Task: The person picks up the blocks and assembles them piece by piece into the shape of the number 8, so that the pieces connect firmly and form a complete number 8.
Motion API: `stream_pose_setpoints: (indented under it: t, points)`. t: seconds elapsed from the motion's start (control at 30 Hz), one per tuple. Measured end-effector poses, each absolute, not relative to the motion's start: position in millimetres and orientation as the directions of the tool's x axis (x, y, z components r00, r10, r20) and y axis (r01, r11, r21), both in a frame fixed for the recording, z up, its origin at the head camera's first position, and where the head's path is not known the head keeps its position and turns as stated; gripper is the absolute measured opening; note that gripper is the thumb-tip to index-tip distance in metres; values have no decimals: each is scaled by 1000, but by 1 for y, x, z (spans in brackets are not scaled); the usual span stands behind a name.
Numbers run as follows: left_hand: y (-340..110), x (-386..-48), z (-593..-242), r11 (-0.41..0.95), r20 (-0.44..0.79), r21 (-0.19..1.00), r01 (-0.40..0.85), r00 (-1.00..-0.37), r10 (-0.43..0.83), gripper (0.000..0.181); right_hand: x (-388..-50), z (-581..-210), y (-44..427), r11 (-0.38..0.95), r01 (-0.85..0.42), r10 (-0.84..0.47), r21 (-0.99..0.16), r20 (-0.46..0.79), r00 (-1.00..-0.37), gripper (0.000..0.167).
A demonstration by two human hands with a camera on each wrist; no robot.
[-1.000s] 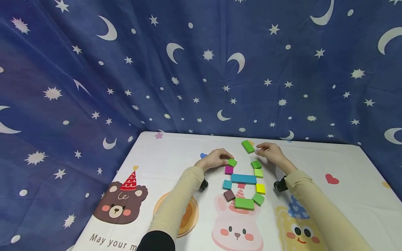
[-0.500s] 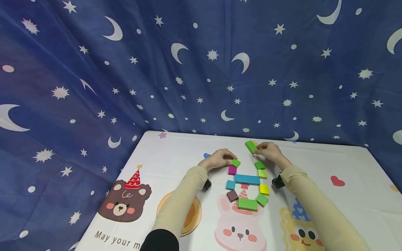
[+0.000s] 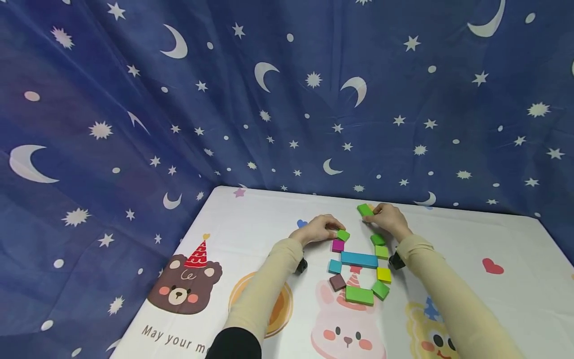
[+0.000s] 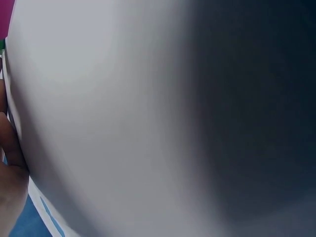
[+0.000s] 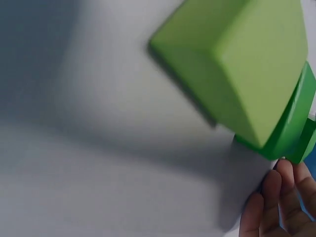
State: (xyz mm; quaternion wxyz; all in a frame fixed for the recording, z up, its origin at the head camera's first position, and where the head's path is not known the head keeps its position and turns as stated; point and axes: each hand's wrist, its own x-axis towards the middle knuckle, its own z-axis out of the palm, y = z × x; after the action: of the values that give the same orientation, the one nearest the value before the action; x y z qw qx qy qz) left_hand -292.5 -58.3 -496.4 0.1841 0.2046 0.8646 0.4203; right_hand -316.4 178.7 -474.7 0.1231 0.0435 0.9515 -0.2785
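My left hand [image 3: 319, 229] holds the small green block [image 3: 343, 235] at the upper left of a block outline, thumb and fingertip against it. Its fingers [image 4: 10, 143] show at the left edge of the left wrist view, near a magenta block [image 4: 5, 17]. At the far end, my right hand [image 3: 389, 219] pinches the near right end of a longer green block [image 3: 365, 210], which lies slantwise. In the right wrist view, a yellow-green block [image 5: 237, 59] looms in front, with a darker green block [image 5: 291, 118] behind it and my fingers [image 5: 271, 187] below.
A long blue block [image 3: 359, 260] crosses the outline's middle. Around it lie a small blue block [image 3: 335, 267], a brown block [image 3: 338, 282], a long green block [image 3: 359, 295] and a yellow block [image 3: 383, 274]. The white printed tablecloth [image 3: 457, 239] ends at a star-patterned curtain [image 3: 278, 99].
My right hand has moved left onto the long green block and taken hold of its near end. My left hand stays at the small green block. The head view has turned slightly left.
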Motion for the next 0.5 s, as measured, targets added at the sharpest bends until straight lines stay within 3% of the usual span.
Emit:
stream_pose_setpoints:
  t: [0.5]
  points:
    - [-58,-294,-497,549,-142,812,197,-846,514,29,-317,-475,174,838,170,47,-518,-242,-969,53]
